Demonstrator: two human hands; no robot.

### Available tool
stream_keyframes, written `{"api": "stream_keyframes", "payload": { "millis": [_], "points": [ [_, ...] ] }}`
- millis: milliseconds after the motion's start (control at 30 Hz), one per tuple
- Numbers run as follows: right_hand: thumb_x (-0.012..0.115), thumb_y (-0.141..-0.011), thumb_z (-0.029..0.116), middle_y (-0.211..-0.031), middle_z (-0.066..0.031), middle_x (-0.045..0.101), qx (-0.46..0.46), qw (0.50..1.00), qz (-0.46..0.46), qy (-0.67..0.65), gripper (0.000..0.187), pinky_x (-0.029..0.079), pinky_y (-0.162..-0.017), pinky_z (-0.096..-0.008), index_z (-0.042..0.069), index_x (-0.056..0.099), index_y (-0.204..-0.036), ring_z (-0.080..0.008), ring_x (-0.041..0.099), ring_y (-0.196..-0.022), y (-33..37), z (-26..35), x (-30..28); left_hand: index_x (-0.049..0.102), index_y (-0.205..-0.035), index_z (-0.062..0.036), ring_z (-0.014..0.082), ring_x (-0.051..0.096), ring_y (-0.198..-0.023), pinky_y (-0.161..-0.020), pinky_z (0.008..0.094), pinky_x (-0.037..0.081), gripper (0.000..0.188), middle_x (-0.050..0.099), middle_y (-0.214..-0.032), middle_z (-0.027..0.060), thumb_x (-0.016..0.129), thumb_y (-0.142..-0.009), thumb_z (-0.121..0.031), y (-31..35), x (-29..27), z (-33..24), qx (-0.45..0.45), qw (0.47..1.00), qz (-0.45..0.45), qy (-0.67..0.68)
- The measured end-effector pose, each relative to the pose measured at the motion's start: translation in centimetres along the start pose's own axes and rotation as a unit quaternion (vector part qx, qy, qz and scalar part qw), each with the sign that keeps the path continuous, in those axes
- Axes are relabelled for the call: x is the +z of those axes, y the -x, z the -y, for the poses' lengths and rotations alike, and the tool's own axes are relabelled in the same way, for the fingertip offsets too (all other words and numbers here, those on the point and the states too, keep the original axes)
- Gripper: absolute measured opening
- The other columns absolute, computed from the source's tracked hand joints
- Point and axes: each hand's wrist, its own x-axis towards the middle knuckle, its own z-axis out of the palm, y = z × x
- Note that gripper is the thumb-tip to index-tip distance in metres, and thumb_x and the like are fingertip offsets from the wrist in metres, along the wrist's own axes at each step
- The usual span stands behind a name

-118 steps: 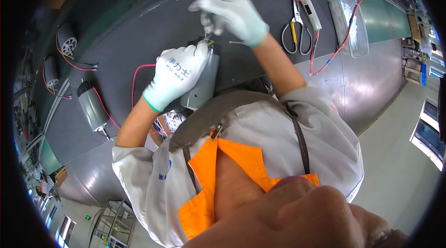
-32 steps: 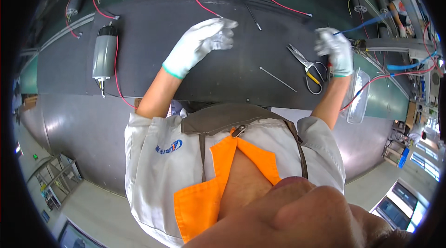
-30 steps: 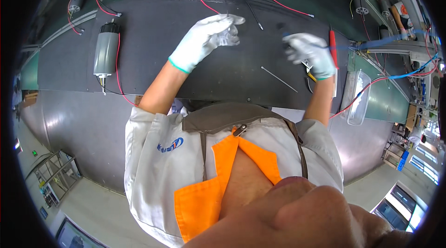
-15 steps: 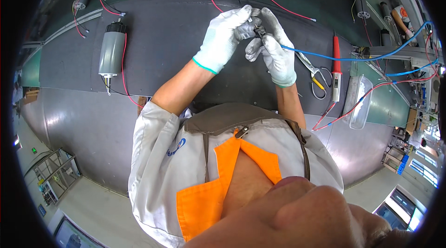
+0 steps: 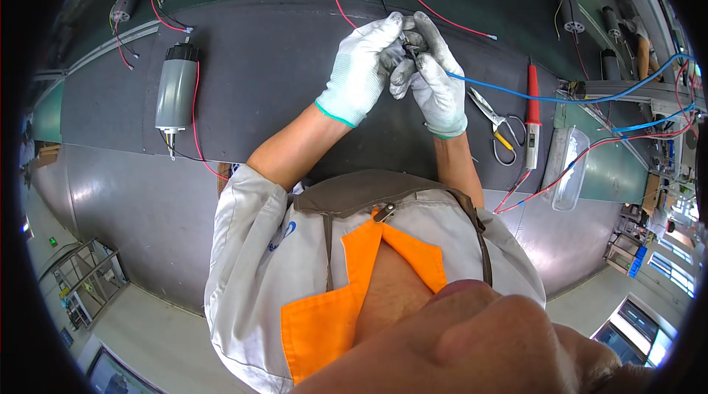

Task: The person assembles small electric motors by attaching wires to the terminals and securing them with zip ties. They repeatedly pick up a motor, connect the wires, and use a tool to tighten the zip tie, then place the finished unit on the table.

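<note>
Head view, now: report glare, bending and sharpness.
Head view: black borders the picture and the dark worktop bows at its far edge; head view: glare spots whiten the grey metal surface; head view: gloved hands look sharp, the dark part between them indistinct.

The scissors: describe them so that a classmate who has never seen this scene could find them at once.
On the dark work surface, go to the right of the person's right hand. The scissors lie there, between that hand and the red-and-white tool. Unlike that straight tool, they have silvery blades and two loop handles, one partly yellow.
</note>
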Motion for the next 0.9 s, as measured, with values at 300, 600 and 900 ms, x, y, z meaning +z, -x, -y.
{"api": "stream_keyframes", "payload": {
  "millis": [300,600,900],
  "points": [
    [0.059,-0.101,0.016,-0.140,-0.0179,0.056,0.022,1.000,-0.006,-0.009,0.063,0.056,-0.057,-0.0292,-0.006,0.032,-0.155,-0.0211,0.070,-0.075,-0.5,0.1,-0.4,0.064,-0.114,0.0022,0.0162,0.052,-0.047,-0.041,0.0309,0.042,0.039,0.064,-0.076,0.0093,0.051,-0.108,-0.034,-0.3,0.0,0.0,0.010,1.000,-0.013,0.002],
    [0.060,-0.101,0.011,-0.128,-0.0162,0.061,-0.029,0.998,-0.022,-0.046,0.064,0.058,-0.060,-0.0285,-0.007,0.029,-0.155,-0.0202,0.070,-0.077,-1.1,-2.1,0.0,0.068,-0.107,0.0002,0.0058,0.038,-0.044,-0.040,0.0233,0.032,0.036,0.059,-0.068,0.0007,0.053,-0.107,-0.032,-0.2,0.3,0.8,0.038,0.997,-0.062,-0.006],
    [0.073,-0.088,0.022,-0.129,-0.0170,0.066,-0.120,0.729,0.024,0.673,0.062,0.054,-0.088,-0.0437,0.007,0.051,-0.145,-0.0322,0.070,-0.104,1.6,5.7,-6.9,0.063,-0.122,0.0017,0.0294,0.067,-0.108,-0.100,0.0479,0.050,0.038,0.068,-0.117,0.0136,0.054,-0.106,-0.032,-2.2,-5.0,0.5,0.073,0.996,-0.008,0.045]
  ]
}}
